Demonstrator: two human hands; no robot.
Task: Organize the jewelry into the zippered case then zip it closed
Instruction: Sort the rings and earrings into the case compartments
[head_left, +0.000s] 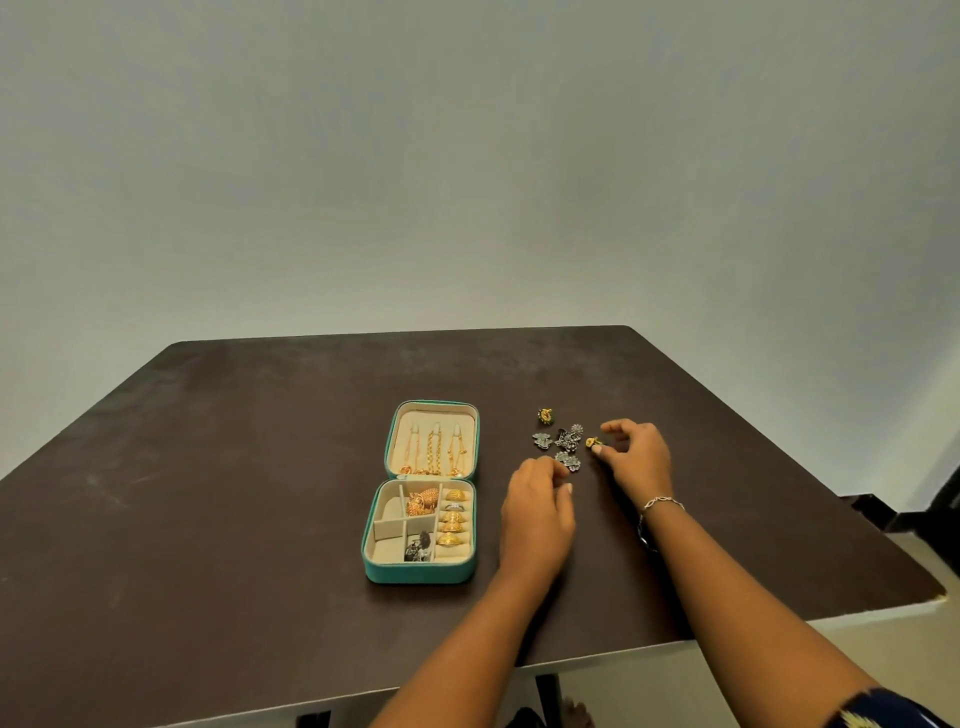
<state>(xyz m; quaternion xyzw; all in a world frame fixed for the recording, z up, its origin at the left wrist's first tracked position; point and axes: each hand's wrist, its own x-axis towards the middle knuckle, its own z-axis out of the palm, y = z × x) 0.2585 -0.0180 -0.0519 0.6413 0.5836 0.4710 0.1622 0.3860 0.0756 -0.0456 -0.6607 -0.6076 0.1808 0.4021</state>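
A teal zippered case (422, 571) lies open on the dark table, lid flat behind its base. Gold chains (432, 449) hang in the lid. The base holds gold rings (453, 519), an orange-gold owl piece (423, 501) and dark silver pieces (418, 548). To the right lie loose silver flower earrings (563, 441) and a gold-green earring (545, 414). My right hand (636, 460) hovers over a small gold earring (593, 442), thumb and forefinger on either side of it. My left hand (537, 512) has curled fingers at a silver earring (567, 461); whether it grips is unclear.
The dark brown table (234, 467) stands against a plain grey wall. Its right edge runs diagonally beyond my right hand, and its front edge lies below my forearms. A bracelet (662, 503) is on my right wrist. Dark furniture (883, 512) sits at the far right.
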